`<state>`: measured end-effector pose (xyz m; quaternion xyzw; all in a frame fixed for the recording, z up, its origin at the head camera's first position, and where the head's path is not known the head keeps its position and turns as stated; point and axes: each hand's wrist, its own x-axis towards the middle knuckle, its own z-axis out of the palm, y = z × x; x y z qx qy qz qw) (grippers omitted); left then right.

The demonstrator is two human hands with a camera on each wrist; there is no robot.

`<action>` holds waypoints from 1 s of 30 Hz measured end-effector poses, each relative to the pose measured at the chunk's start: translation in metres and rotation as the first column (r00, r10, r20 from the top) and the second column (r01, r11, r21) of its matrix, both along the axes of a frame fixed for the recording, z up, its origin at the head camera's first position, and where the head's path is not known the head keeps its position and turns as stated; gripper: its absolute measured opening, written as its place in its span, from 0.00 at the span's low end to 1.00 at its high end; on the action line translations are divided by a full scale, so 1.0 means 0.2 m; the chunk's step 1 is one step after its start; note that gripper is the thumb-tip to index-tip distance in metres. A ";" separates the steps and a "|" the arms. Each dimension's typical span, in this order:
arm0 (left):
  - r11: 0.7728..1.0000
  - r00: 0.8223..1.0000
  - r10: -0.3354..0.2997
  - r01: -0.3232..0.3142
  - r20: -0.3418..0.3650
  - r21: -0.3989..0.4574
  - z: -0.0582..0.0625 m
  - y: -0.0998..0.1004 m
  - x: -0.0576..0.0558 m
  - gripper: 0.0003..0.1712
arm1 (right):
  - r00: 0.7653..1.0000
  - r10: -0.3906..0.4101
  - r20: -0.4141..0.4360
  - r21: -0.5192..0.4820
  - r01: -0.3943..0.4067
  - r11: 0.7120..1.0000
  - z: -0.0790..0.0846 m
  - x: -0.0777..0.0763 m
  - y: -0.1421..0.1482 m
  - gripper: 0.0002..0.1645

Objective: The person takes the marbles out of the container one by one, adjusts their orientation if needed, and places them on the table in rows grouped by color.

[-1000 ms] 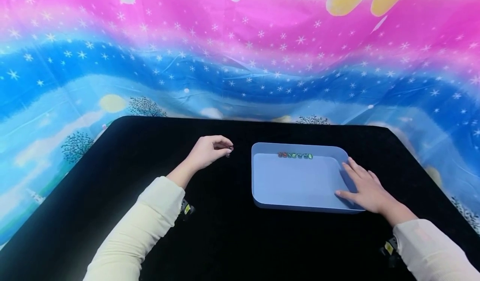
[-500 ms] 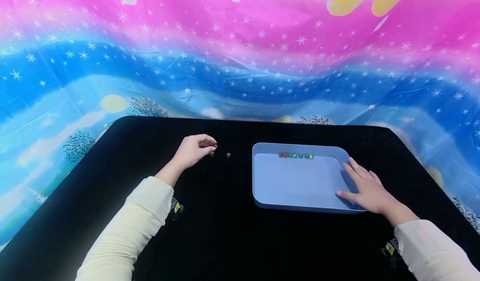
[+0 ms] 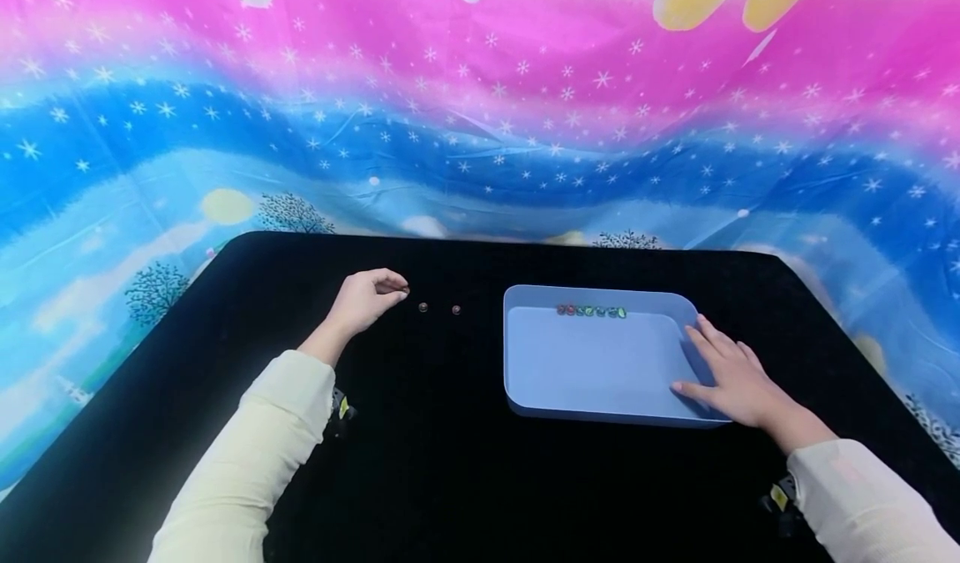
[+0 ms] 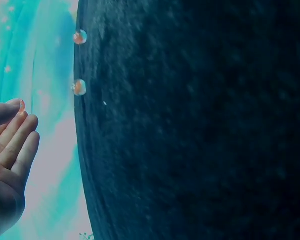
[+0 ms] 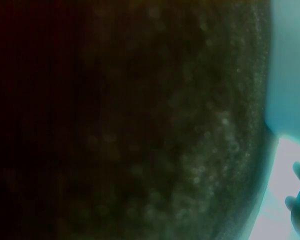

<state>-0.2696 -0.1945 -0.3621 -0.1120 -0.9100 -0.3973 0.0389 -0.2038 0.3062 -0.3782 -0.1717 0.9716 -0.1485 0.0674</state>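
My left hand point(image 3: 367, 300) is over the left part of the black table, pinching a small clear-and-orange marble point(image 4: 22, 106) between thumb and fingertips. Two similar marbles lie apart on the cloth to its right, the nearer marble point(image 3: 423, 307) and a farther marble point(image 3: 457, 309). Both also show at the table's edge in the left wrist view. On the right, my right hand point(image 3: 738, 384) rests with spread, straight fingers on the right side of a blue-grey tray point(image 3: 517, 409). Inside the tray, a row of marbles point(image 3: 590, 312), reddish and green, lines the far wall.
Black cloth covers the table point(image 3: 450, 488), whose far edge meets a hanging pink-and-blue backdrop point(image 3: 465, 129). A dark wrist device point(image 3: 341, 409) sits under the left cuff, another wrist device point(image 3: 782, 496) under the right one.
My left hand has moved left in two steps, leaving two marbles lying in a line on the cloth, and holds another marble. The right hand and tray have stayed put.
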 end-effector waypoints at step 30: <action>0.989 0.992 0.018 0.000 0.121 -0.147 -0.08 -0.09 -0.07 0.07 | 1.000 0.005 -0.016 0.016 -0.005 1.000 0.00 0.00 0.00 0.54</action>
